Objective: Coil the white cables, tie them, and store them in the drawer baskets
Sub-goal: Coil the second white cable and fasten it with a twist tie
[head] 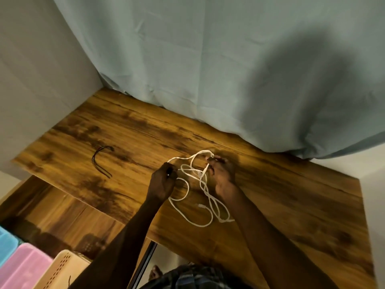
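Observation:
A loose white cable point(205, 197) lies in tangled loops on the wooden table point(291, 195), near its middle. My left hand point(163, 181) pinches one stretch of the cable at the left of the tangle. My right hand point(221, 171) grips another stretch at the upper right, and a loop arches between the two hands. A white plug end point(201, 205) rests on the table below the hands. Three baskets stand at the bottom left: blue point(6, 245), pink point(23, 268) and beige point(66, 268).
Thin black ties point(100, 162) lie on the table's left part. A blue-grey curtain point(229, 69) hangs behind the table's far edge. A white wall point(31, 80) closes the left side. A lower wooden surface point(62, 217) sits beside the baskets.

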